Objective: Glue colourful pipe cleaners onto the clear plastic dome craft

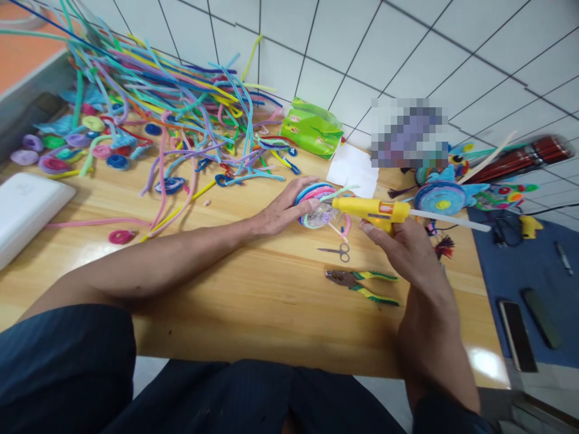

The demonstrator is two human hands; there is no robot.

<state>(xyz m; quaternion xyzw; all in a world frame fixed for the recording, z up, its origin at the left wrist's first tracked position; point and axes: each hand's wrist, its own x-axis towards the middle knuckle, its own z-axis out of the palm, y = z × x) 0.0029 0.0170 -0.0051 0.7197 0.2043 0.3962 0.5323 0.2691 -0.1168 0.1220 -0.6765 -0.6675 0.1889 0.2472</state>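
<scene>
My left hand [289,208] grips a round craft piece [313,191] banded in blue, pink and pale green pipe cleaners, its thumb lying across the near side. In my right hand [398,244] is a yellow hot glue gun [371,209], with a long whitish glue stick [452,220] coming out of its back. The gun's nozzle points left and reaches the craft piece; whether it touches is hard to make out. Just below lie small scissors [337,250] and pliers [362,283] with green and yellow handles.
Loose pipe cleaners [190,96] heap at the back left, with coiled pieces [117,161] nearby. A green packet [312,128] and white paper [353,170] lie against the tiled wall. A finished-looking blue fish [438,198] sits right. A white box [31,211] stands left; a phone [518,334] lies far right.
</scene>
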